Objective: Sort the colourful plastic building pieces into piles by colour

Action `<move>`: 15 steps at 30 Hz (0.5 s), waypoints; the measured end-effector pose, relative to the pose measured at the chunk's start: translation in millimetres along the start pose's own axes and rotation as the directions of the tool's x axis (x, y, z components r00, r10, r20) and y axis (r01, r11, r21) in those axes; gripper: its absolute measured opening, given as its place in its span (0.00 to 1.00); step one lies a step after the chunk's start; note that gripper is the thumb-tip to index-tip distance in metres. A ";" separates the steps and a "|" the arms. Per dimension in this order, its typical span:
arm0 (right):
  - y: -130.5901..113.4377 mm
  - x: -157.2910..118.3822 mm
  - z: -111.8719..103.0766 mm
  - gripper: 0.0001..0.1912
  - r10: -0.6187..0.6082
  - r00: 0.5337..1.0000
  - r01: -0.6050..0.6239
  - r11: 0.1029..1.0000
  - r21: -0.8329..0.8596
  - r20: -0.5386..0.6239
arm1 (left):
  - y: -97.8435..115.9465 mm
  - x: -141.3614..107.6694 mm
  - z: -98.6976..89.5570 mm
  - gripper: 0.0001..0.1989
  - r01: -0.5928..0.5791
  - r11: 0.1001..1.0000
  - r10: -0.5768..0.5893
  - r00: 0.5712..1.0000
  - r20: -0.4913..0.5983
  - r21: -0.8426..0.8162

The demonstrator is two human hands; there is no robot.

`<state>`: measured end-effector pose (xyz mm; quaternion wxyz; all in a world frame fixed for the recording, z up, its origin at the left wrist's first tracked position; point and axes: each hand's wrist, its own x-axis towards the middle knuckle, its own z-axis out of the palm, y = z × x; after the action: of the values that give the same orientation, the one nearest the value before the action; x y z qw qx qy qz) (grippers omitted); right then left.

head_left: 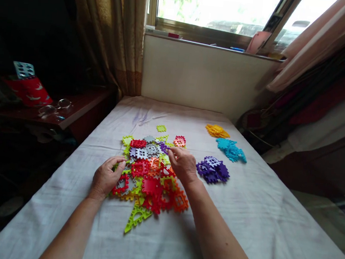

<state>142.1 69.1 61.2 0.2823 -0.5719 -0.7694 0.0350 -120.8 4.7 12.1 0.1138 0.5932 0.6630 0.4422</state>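
Observation:
A mixed pile of flat toothed plastic pieces, with red pieces (151, 185), grey ones (151, 149) and a green triangle (137, 216), lies on the white sheet (242, 226). My left hand (107, 175) rests at the pile's left edge, fingers curved over red and grey pieces, thumb apart from them. At the pile's upper right, my right hand (182, 163) pinches a purple piece (164, 147) between thumb and fingertips. Right of that hand sits a purple heap (213, 170). Farther back are a blue heap (230, 149) and a yellow heap (217, 131).
One green square (161, 128) lies alone behind the pile. On the dark side table (83, 106) at left are glasses (55, 108) and a red container (31, 91). A curtain (109, 25) hangs behind it; clothes (326, 83) hang at right.

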 end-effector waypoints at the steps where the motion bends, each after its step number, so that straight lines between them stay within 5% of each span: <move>1: 16.3 -5.7 -7.2 0.13 0.082 0.996 -0.081 0.996 0.033 -0.034 | -0.4 0.2 0.0 0.17 0.003 1.000 -0.003 1.000 0.000 0.000; 5: 90.9 -29.5 -35.2 0.17 0.385 0.898 -0.364 0.922 0.133 -0.214 | -1.9 0.9 0.4 0.17 0.013 1.000 -0.013 1.000 -0.004 -0.004; 8: 135.6 -44.2 -46.7 0.20 0.495 0.800 -0.477 0.868 0.141 -0.339 | -2.3 1.5 0.6 0.17 0.015 1.000 -0.015 1.000 -0.009 -0.012; 15: 157.2 -57.8 -43.3 0.19 0.527 0.748 -0.568 0.823 0.023 -0.403 | -3.6 2.5 0.8 0.17 0.025 1.000 -0.026 0.999 -0.022 -0.016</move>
<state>308.7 59.4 15.4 0.3783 -0.7808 -0.4958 -0.0378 -123.4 7.6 9.9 0.1165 0.5788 0.6683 0.4525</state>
